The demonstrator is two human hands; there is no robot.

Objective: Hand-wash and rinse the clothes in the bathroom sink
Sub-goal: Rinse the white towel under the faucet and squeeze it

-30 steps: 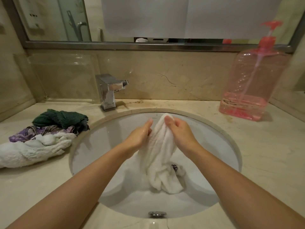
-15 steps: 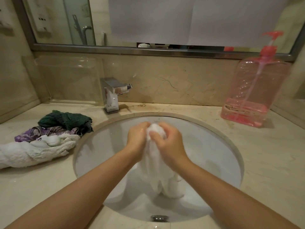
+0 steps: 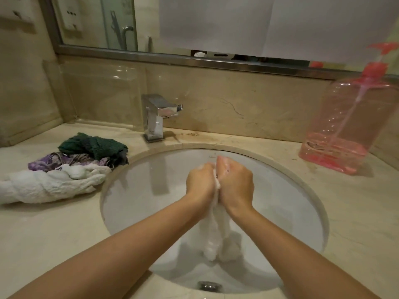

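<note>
A white cloth (image 3: 216, 238) hangs down into the round white sink (image 3: 138, 190). My left hand (image 3: 199, 183) and my right hand (image 3: 236, 182) grip its bunched upper part between them, pressed close together above the basin's middle. Only a thin strip of the cloth shows between the hands. Its lower end droops toward the sink bottom, blurred. On the counter to the left lie a white towel (image 3: 49, 186), a purple patterned garment (image 3: 54, 162) and a dark green garment (image 3: 92, 145).
A chrome faucet (image 3: 156, 117) stands at the back left of the sink, with no water seen running. A large pink pump bottle (image 3: 347, 124) stands at the back right. The overflow hole (image 3: 209, 285) is at the near rim. A mirror spans the wall.
My hands have closed together on the cloth, bunching its top between them. A second ago they held its upper edge apart. The view has tilted down slightly.
</note>
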